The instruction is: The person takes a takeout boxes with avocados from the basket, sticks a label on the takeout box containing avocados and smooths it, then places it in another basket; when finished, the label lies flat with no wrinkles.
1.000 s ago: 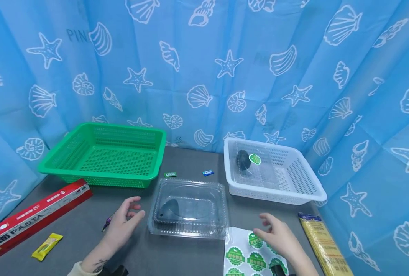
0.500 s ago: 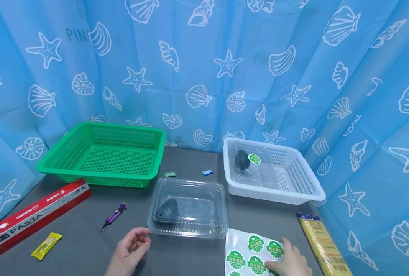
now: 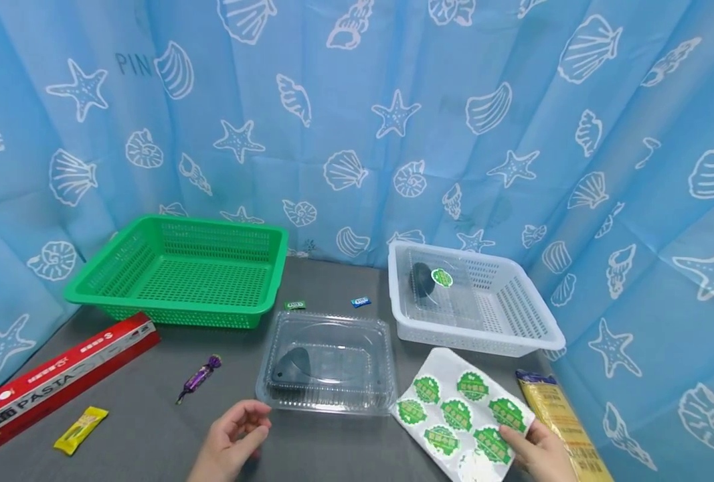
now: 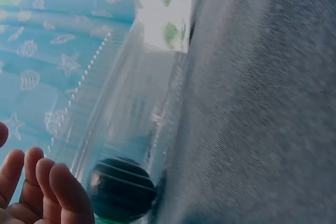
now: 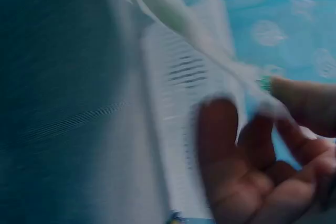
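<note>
My right hand [image 3: 543,450] pinches the right edge of a white sticker sheet [image 3: 437,416] between thumb and fingers; round green labels cover it. In the right wrist view the sheet [image 5: 205,43] is blurred and seen nearly edge-on. My left hand [image 3: 233,438] holds nothing, its fingers loosely bent, at the front left of a closed clear plastic container [image 3: 344,358]. Inside that container lies a dark, rounded item [image 3: 293,367], its kind unclear. The left wrist view shows the fingers [image 4: 71,195] beside the container's wall.
A green basket [image 3: 212,309] stands back left. The white basket [image 3: 471,338] at back right holds another clear container with a green label. Around lie a red pasta box [image 3: 61,381], yellow packet [image 3: 81,430], purple wrapped candy [image 3: 198,379], two small packets, and a gold package [image 3: 564,425].
My right hand has come down to the sticker sheet, taken its edge, and raised and turned it. The left hand has drawn back toward the front, uncovering the purple candy.
</note>
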The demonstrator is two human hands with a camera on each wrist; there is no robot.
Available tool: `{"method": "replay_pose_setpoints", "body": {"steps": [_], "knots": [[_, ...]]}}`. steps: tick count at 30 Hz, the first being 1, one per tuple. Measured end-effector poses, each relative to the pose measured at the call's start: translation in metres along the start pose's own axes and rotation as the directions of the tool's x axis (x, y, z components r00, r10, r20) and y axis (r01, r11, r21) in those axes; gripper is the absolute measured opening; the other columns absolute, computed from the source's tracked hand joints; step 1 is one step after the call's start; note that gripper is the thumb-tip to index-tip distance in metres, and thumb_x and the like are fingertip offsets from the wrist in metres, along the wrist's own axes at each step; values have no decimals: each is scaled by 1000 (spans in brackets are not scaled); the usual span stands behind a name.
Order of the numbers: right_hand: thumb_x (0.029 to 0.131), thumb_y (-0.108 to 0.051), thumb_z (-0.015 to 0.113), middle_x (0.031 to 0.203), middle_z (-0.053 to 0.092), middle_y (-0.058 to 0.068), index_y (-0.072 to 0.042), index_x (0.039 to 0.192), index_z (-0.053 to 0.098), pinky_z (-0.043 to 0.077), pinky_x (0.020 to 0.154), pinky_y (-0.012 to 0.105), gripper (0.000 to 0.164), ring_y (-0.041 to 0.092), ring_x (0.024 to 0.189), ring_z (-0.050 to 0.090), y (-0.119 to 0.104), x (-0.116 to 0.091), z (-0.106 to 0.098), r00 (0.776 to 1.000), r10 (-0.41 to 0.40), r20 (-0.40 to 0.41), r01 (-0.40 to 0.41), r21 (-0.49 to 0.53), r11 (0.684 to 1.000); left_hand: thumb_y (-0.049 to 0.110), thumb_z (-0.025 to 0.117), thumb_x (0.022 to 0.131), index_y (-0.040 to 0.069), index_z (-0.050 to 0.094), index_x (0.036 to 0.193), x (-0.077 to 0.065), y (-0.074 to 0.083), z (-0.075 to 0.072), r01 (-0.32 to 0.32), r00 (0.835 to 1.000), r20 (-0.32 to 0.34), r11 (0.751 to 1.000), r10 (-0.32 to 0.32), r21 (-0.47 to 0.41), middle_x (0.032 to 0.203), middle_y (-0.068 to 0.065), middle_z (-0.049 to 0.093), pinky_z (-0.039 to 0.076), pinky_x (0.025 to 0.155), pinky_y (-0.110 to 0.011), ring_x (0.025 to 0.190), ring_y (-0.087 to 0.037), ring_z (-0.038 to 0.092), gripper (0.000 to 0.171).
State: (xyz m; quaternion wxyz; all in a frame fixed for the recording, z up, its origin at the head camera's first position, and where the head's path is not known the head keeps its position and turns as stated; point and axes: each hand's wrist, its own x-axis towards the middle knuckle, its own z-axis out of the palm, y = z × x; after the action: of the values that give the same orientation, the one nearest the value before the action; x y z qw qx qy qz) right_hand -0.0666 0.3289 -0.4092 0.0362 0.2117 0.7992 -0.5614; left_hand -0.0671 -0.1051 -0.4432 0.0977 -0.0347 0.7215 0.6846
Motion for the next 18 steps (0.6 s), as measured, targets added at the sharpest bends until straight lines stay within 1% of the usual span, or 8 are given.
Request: {"method": "replay_pose_setpoints", "body": {"steps": [2, 4, 6, 8, 10, 12, 16, 18], "knots": [[84, -21, 58, 76, 62, -5, -19, 101, 57, 52, 62, 30, 17, 11, 69, 61, -9, -8, -8, 999, -41, -11, 43, 208, 977, 14, 59, 80, -4, 47, 108, 0, 2, 1, -43, 998, 45, 999, 44, -18, 92, -15, 55, 49, 60, -32, 75, -16, 54, 36], [85, -19, 56, 79, 62, -8, -28, 93, 57, 52, 63, 27, 12, 9, 72, 62, -19, -14, -13, 992, -124, -32, 127, 366, 922, 12, 56, 82, -7, 46, 108, 2, 5, 2, -111, 988, 99, 993, 115, -51, 90, -12, 55, 50, 59, -32, 73, -12, 53, 34], [85, -15, 55, 84, 63, -7, -29, 93, 59, 52, 63, 25, 16, 9, 75, 62, -29, -19, -11, 970, -238, -47, 231, 474, 850, 10, 54, 84, -7, 45, 108, 4, 11, 5, -151, 973, 160, 982, 167, -112, 88, -8, 54, 50, 59, -31, 71, -11, 53, 31], [86, -9, 52, 90, 63, -4, -21, 100, 60, 51, 64, 26, 20, 11, 79, 62, -41, -24, -2, 936, -348, -45, 313, 554, 771, 8, 51, 86, -5, 46, 108, 8, 20, 10, -182, 948, 231, 968, 220, -172, 90, -8, 53, 50, 60, -31, 72, -10, 53, 27], [87, -3, 48, 92, 64, 0, -15, 102, 60, 51, 64, 27, 23, 13, 80, 63, -50, -28, 13, 898, -440, -19, 362, 601, 713, 9, 48, 87, 0, 48, 109, 11, 31, 16, -159, 924, 306, 957, 231, -242, 92, -7, 53, 51, 64, -29, 76, -11, 54, 24], [88, 2, 44, 92, 64, 3, -12, 103, 59, 51, 63, 28, 25, 15, 79, 63, -58, -32, 30, 858, -513, 32, 384, 623, 681, 10, 44, 90, 0, 46, 114, 15, 42, 24, -145, 875, 399, 935, 274, -324, 98, -8, 53, 51, 68, -30, 81, -12, 56, 26], [88, 4, 43, 87, 65, 5, -7, 103, 58, 52, 59, 29, 24, 16, 74, 63, -67, -36, 65, 796, -574, 191, 366, 603, 708, 13, 38, 91, 2, 42, 121, 20, 58, 41, -52, 765, 548, 881, 337, -470, 106, -6, 55, 50, 74, -30, 91, -15, 57, 32], [86, 2, 47, 84, 64, 8, 0, 103, 55, 52, 57, 29, 19, 16, 71, 63, -69, -37, 79, 798, -558, 229, 367, 550, 750, 11, 41, 90, 2, 41, 120, 22, 60, 49, -31, 743, 574, 874, 345, -485, 105, -5, 56, 49, 75, -32, 92, -15, 58, 32]]}}
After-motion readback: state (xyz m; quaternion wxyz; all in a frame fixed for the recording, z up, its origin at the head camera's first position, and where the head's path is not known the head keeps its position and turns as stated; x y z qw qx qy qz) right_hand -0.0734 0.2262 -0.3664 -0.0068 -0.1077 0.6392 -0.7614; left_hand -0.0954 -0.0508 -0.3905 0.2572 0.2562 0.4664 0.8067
